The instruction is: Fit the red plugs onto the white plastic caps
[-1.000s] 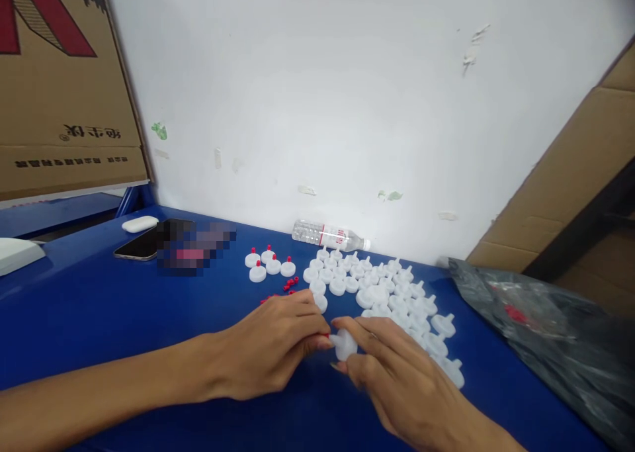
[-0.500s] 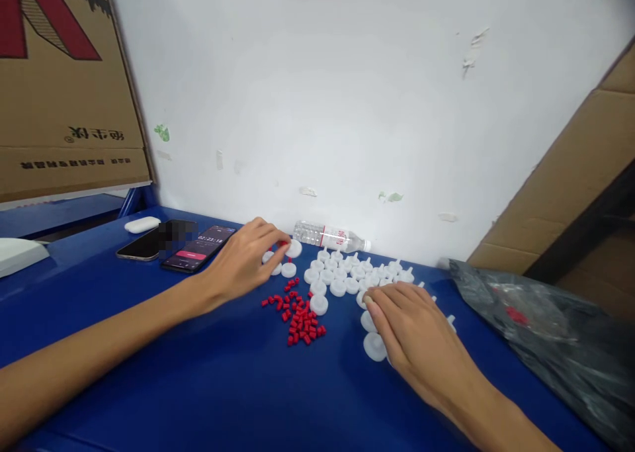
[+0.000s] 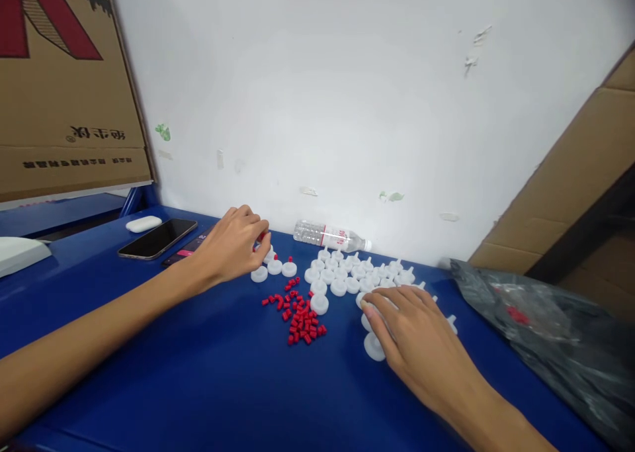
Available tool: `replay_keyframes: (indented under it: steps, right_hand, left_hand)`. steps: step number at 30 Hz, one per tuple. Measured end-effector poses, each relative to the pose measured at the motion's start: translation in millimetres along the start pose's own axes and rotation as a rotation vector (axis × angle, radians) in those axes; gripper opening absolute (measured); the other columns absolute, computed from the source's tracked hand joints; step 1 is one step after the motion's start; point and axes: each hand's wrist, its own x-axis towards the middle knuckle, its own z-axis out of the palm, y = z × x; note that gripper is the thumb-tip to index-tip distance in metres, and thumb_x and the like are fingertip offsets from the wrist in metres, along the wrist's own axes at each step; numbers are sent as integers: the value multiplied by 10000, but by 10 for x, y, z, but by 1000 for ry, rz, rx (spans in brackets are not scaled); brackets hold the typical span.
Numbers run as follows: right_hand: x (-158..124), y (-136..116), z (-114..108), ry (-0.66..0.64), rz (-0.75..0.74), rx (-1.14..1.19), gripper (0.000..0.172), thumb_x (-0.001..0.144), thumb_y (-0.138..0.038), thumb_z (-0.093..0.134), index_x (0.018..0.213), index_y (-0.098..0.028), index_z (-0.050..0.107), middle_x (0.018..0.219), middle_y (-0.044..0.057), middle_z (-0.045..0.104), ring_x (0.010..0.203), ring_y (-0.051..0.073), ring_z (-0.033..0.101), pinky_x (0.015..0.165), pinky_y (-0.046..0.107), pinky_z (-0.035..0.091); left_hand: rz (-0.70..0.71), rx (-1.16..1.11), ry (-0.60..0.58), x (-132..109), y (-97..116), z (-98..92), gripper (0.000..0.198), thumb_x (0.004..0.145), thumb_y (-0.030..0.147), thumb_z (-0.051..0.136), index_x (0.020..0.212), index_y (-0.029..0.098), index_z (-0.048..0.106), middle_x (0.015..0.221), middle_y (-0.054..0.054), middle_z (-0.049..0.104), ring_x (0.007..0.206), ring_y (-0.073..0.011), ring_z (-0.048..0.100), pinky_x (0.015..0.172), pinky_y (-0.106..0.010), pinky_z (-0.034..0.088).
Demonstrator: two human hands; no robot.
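My left hand (image 3: 238, 243) is closed in a pinch at the left end of the white caps, with a red tip (image 3: 258, 239) at its fingertips; the pinched cap is mostly hidden behind the fingers. Beside it stand several white nozzle caps with red tips (image 3: 289, 269). My right hand (image 3: 414, 339) lies palm down, its fingers resting over several plain white nozzle caps (image 3: 374, 346) and partly covering them. Between the hands are a loose heap of small red tips (image 3: 301, 321) and a large cluster of white nozzle caps (image 3: 338, 286) with spouts pointing up.
A clear plastic bottle (image 3: 330, 235) lies against the wall behind the caps. On the left are a phone (image 3: 157, 238), a second phone (image 3: 184, 249) partly behind my wrist, and a white case (image 3: 143, 224). A dark plastic bag (image 3: 550, 353) covers the table's right side.
My left hand has moved left from the table's middle, carrying a red-tipped white cap to the left end of the red-tipped group. My right hand has barely shifted.
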Motion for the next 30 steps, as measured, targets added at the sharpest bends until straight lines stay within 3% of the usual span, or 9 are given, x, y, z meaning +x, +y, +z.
replay_keyframes:
  steps: [5, 8, 13, 18, 21, 25, 30]
  right_hand:
    - [-25, 19, 36, -28, 25, -27, 361, 1063, -347, 361, 1214, -218, 663, 1233, 99, 695, 1149, 291, 628, 1010, 522, 444]
    - [-47, 30, 87, -42, 15, -52, 400, 1066, -370, 343, 1289, -223, 641, 1322, 100, 665, 1239, 299, 596, 1069, 548, 416]
    - [-66, 43, 142, -72, 6, -69, 438, 1069, -398, 330, 1379, -225, 586, 1354, 91, 654, 1309, 311, 556, 1126, 598, 360]
    - [-50, 26, 107, -87, -17, -29, 407, 1066, -386, 359, 1328, -209, 617, 1300, 96, 683, 1272, 302, 581, 1150, 615, 325]
    - [-45, -15, 61, -121, -75, 31, 373, 1067, -367, 378, 1329, -230, 605, 1325, 71, 668, 1299, 278, 558, 1166, 595, 319]
    - [-41, -76, 12, -158, -159, 119, 355, 1067, -367, 395, 1372, -292, 559, 1409, 25, 609, 1363, 229, 500, 1202, 555, 290]
    - [-49, -66, 34, -171, -139, 112, 366, 1066, -394, 390, 1376, -304, 565, 1404, 26, 615, 1362, 248, 501, 1190, 585, 296]
  left_hand:
    - [-80, 207, -183, 2, -47, -92, 339, 905, 233, 407, 665, 144, 630, 718, -156, 698, 734, -295, 635, 774, -447, 436]
    - [-141, 258, -289, -59, -109, -45, 325, 876, 213, 436, 641, 127, 643, 686, -169, 709, 643, -290, 662, 729, -429, 443]
    - [-148, 266, -374, -149, -138, 57, 272, 859, 223, 494, 703, 118, 691, 769, -185, 741, 687, -305, 695, 689, -380, 445]
    - [-125, 263, -301, -102, -2, -17, 382, 983, 279, 414, 791, 105, 694, 803, -184, 722, 794, -326, 678, 741, -408, 445]
    - [7, 177, -211, -80, 121, -21, 373, 1037, 276, 372, 905, 135, 691, 891, -132, 705, 884, -276, 627, 793, -384, 431]
    - [332, -109, -97, -142, 242, 135, 319, 1060, 265, 404, 1010, 158, 700, 944, -94, 665, 917, -239, 543, 803, -359, 411]
    - [364, -269, -134, -210, 299, 320, 298, 1054, 174, 404, 1204, 165, 661, 1055, -101, 654, 945, -225, 517, 808, -342, 409]
